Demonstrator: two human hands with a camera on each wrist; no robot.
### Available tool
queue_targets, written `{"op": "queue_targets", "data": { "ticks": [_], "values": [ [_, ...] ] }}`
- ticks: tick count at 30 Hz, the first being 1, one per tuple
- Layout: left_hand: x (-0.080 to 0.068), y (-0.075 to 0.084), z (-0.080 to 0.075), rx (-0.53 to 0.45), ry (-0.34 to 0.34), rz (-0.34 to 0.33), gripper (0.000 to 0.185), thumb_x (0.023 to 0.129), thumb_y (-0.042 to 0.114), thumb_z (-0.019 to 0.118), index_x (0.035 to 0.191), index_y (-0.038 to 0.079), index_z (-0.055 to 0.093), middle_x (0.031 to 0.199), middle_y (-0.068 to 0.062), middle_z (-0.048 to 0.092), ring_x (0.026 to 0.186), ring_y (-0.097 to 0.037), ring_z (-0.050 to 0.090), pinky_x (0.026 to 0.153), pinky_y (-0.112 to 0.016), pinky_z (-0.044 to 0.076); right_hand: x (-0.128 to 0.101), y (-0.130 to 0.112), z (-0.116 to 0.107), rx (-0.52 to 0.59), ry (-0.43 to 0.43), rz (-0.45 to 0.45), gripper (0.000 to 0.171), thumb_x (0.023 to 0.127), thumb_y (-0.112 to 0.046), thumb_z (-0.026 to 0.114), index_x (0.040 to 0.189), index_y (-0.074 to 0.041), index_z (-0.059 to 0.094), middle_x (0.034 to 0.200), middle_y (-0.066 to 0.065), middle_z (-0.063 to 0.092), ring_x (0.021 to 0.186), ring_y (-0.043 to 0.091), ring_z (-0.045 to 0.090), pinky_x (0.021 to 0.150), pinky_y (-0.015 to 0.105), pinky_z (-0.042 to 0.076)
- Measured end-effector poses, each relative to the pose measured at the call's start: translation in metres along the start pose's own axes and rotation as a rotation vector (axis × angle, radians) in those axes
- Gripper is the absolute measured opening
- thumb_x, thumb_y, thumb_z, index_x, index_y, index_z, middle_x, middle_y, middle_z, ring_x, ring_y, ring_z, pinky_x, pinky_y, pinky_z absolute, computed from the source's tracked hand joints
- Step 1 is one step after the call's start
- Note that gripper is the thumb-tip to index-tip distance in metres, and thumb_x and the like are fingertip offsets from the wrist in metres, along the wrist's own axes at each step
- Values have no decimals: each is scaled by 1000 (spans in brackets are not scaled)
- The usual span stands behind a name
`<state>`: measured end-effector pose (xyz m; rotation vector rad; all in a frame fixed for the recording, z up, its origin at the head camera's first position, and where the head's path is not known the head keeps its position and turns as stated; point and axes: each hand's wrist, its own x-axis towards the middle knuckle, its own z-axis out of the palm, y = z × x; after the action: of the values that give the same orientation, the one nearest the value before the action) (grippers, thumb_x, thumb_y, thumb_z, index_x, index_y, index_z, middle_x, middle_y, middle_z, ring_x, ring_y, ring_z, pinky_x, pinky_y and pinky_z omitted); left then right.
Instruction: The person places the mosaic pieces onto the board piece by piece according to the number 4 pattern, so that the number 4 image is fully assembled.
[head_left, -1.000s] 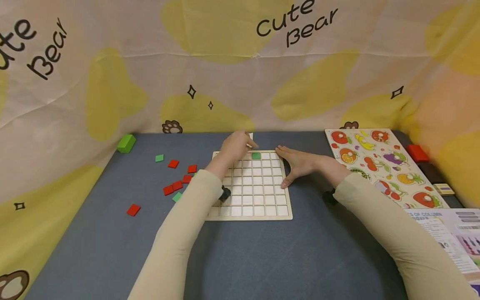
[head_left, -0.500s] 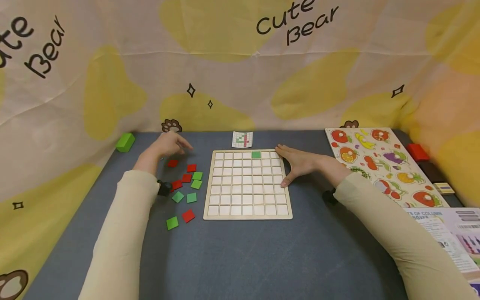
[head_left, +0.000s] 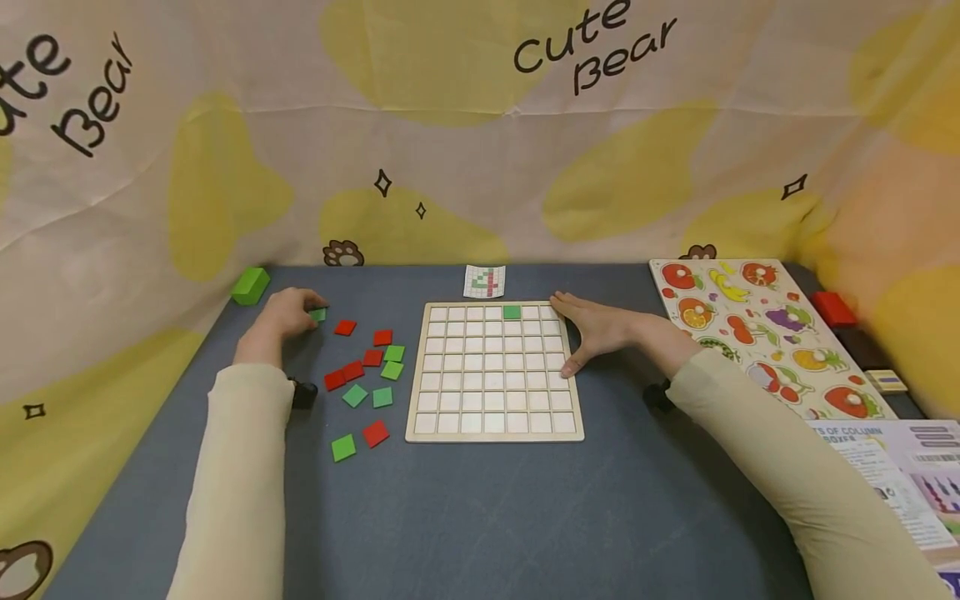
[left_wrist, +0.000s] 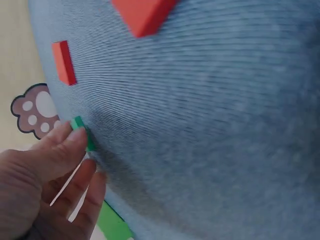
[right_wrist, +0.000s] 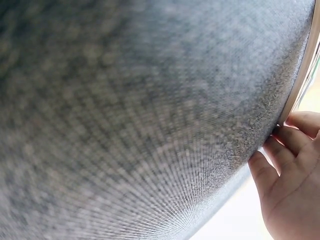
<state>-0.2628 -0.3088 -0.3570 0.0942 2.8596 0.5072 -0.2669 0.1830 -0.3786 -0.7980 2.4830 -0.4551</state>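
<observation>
My left hand [head_left: 287, 318] is at the far left of the table, thumb and index finger pinching a small green square tile [left_wrist: 84, 134]. Part of that tile is hidden behind the thumb. A pale wooden grid board [head_left: 495, 437] lies flat in the middle, with one green tile [head_left: 512, 312] in its back row. Along the board's right side rests my right hand [head_left: 600, 329], fingers spread and extended, thumb on the edge and fingertips at the back corner. Loose red tiles [head_left: 376, 433] and green tiles [head_left: 343, 448] lie scattered left of the board.
Behind the board lies a small patterned card [head_left: 484, 282] with red and green squares. A green block [head_left: 251, 286] sits at the back left. On the right are a fruit puzzle board [head_left: 772, 333], a red block [head_left: 833, 309] and a printed sheet [head_left: 900, 475].
My left hand has moved left from over the board's back edge, across the loose tiles, and now pinches the far green tile. The right hand stays at the board's edge.
</observation>
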Motion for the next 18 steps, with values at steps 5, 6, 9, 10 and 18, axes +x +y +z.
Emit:
{"op": "queue_targets", "data": {
  "ticks": [5,6,9,10,18],
  "values": [
    [-3,-2,6,-20,98,-28,26,87,5,68,108,-7,60,112,-32,61,104,-44,53,95,-57,42,-1,-2,0,2,-1,5,130,70,-53,84,157,3,6,167,22,-1,156,39,0,125,56,11],
    [-3,0,7,-28,120,-35,24,85,5,71,104,-6,60,107,-30,62,100,-43,54,91,-55,44,-2,-2,0,3,-3,6,130,70,-53,84,157,3,5,167,22,-1,156,39,0,125,56,11],
    [0,11,9,-38,183,-41,21,83,6,74,96,-2,60,95,-24,63,90,-39,55,81,-50,44,-3,-3,-1,3,-4,6,130,70,-53,85,157,3,6,167,22,-1,156,39,0,125,56,11],
    [2,16,10,-35,202,-34,20,83,6,74,95,-1,61,92,-23,64,89,-38,55,80,-49,44,-3,-3,-1,2,-4,6,130,70,-53,85,157,2,6,167,22,-1,156,39,0,125,56,11],
    [26,97,28,-142,223,137,15,87,6,73,98,2,64,97,-20,68,94,-35,62,86,-46,48,-2,-3,-1,9,-3,-1,130,70,-53,84,157,2,4,167,21,-2,156,39,-1,124,57,11]
  ]
}}
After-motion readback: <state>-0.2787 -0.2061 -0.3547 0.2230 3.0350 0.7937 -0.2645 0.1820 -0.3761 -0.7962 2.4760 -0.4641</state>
